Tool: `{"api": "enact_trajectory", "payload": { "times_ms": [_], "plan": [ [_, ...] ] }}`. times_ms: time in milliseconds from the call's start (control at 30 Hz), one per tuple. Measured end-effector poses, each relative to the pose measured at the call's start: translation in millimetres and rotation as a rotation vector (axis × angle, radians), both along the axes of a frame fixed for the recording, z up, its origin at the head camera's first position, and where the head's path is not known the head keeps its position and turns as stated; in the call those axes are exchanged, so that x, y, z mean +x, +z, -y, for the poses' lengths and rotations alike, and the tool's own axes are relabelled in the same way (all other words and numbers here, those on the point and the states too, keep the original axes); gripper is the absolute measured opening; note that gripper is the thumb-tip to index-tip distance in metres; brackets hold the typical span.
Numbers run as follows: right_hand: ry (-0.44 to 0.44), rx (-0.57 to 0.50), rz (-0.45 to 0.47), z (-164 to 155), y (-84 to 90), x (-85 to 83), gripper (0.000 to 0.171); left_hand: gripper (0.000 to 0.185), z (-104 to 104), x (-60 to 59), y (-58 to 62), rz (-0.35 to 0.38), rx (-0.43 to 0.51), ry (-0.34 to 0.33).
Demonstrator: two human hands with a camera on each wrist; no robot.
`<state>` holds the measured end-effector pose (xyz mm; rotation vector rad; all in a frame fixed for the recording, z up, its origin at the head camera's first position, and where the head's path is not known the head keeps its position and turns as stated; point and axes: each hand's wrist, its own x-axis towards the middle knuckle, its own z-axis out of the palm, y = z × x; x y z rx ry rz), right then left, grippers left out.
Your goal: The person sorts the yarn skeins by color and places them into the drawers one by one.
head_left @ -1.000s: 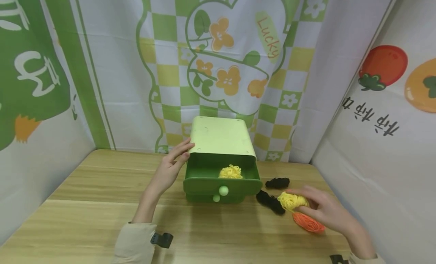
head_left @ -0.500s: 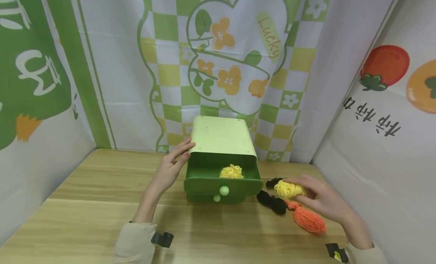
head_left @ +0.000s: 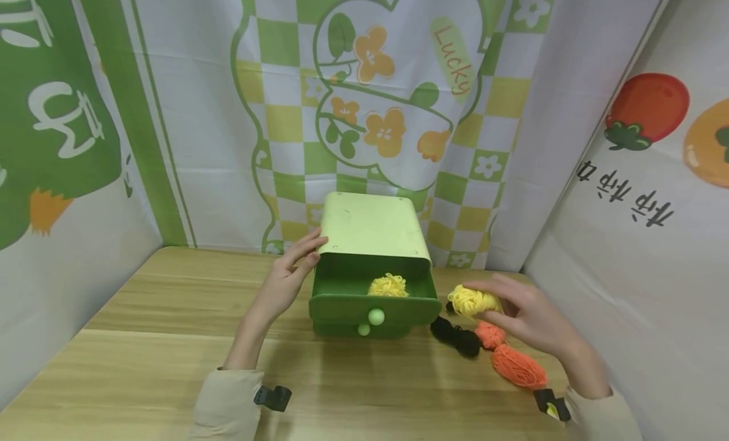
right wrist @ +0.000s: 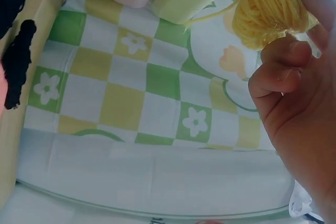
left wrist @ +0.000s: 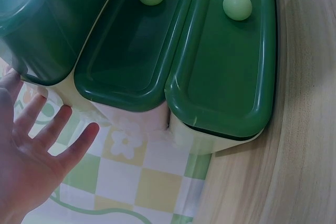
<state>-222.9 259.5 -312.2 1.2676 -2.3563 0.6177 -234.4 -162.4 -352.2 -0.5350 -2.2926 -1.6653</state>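
Two hands frame the work at mid-frame of the head view. On the left, the left hand [head_left: 285, 279] rests with straight, relaxed fingers against the side of the small green plastic drawer cabinet [head_left: 370, 229], steadying it and holding nothing. At centre, its dark green upper drawer [head_left: 373, 305] stands pulled out, with a loose yellow yarn bundle [head_left: 388, 285] already lying inside, behind the pale round knob [head_left: 376, 316]. To the right, the right hand [head_left: 526, 321] pinches a second soft yellow yarn skein [head_left: 468, 300] between thumb and curled fingers, lifted clear of the light wooden table [head_left: 142, 340] and just beside the drawer's right corner; the wrist view shows a loose strand trailing from it. To do this well, I judge the skein should travel over the drawer's front lip with that strand gathered, while the left hand braces the cabinet. Below the right hand lie black yarn bundles [head_left: 455, 336] and an orange yarn bundle [head_left: 515, 365].
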Motion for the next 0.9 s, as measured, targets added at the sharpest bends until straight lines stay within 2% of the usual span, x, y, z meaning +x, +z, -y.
{"api": "enact_trajectory", "payload": {
  "times_ms": [100, 233, 500, 900],
  "plan": [
    [0.011, -0.001, -0.014, 4, 4.1, -2.9, 0.054, 0.04, 0, -0.2, 0.5, 0.002, 0.002, -0.003],
    [0.014, -0.002, 0.014, 9, 10.0, -4.6, 0.053, 0.04, 0, -0.4, 1.1, 0.001, 0.003, -0.005],
    [-0.023, 0.051, 0.031, 20, 20.6, -5.5, 0.054, 0.039, -1, 0.4, 1.6, 0.002, -0.003, 0.002],
    [-0.019, 0.1, -0.015, 54, 33.2, -9.6, 0.05, 0.039, -1, -0.2, -0.4, -0.009, 0.012, 0.002]
  ]
}}
